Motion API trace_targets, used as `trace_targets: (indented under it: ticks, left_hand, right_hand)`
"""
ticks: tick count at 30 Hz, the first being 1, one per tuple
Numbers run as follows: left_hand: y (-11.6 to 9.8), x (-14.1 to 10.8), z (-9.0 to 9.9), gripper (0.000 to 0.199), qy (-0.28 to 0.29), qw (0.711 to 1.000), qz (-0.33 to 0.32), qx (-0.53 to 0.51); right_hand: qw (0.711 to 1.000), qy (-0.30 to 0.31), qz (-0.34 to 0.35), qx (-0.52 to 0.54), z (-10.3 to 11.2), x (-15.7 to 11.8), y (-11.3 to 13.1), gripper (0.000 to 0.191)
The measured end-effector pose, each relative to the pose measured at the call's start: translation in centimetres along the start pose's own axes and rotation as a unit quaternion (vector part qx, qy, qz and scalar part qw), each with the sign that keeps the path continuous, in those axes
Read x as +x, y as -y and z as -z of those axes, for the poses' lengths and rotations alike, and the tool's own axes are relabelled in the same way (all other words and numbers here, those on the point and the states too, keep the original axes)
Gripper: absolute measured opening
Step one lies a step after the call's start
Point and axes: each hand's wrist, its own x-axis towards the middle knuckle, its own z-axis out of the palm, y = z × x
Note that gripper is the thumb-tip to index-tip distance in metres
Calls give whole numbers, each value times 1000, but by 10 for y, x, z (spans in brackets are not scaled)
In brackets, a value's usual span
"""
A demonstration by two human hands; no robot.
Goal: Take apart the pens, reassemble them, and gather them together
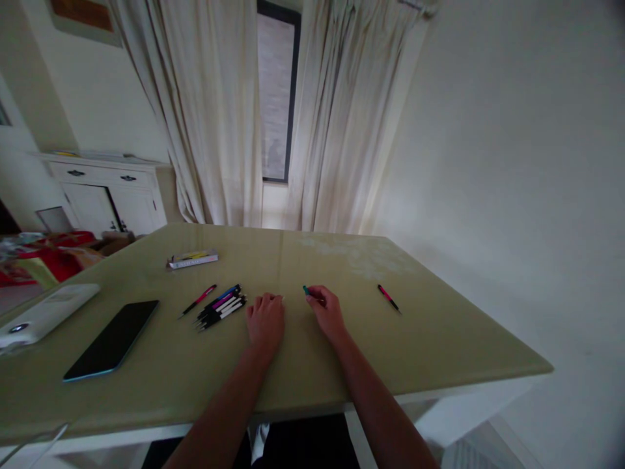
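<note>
My right hand (326, 309) is closed in a pinch just above the middle of the table. From its fingertips pokes the teal end of a pen (305, 290); the rest of it is hidden by the fingers. My left hand (266, 317) is curled, back up, close to the tabletop. A tiny pale tip shows by its index finger, too small to name. Left of that hand lies a bundle of pens (222, 307) with white, purple, blue and black barrels. A red and black pen (198, 301) lies beside the bundle, and another red and black pen (389, 299) lies to the right.
A dark tablet (112, 340) and a white device (46, 315) lie on the table's left side. Farther back is a slim box (193, 260) with something yellow on top. The green tabletop (439, 345) ends near a white wall at right; curtains (215, 117) hang behind.
</note>
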Motion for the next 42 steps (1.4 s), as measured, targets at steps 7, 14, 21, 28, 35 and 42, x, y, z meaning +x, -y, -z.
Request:
trace_targets:
  ticks: [7, 14, 21, 28, 35, 42]
  left_hand:
    - [5, 7, -11, 24, 71, 996, -38, -29]
    - [7, 9, -23, 40, 30, 986, -95, -134]
    - [8, 11, -29, 35, 27, 980, -118, -160]
    - [4, 11, -22, 25, 57, 978, -100, -176]
    - [2, 8, -17, 14, 90, 967, -92, -219]
    - [1, 10, -14, 13, 64, 929, -19, -365]
  right_hand:
    - [984, -5, 79, -158, 3, -3, -7, 18]
    - [973, 5, 93, -210, 1, -6, -6, 24]
    - [965, 17, 96, -242, 1, -6, -2, 24]
    - [937, 33, 72, -341, -1, -11, 9, 29]
    - [914, 82, 97, -385, -2, -16, 12, 30]
    - [936, 97, 103, -323, 3, -15, 14, 29]
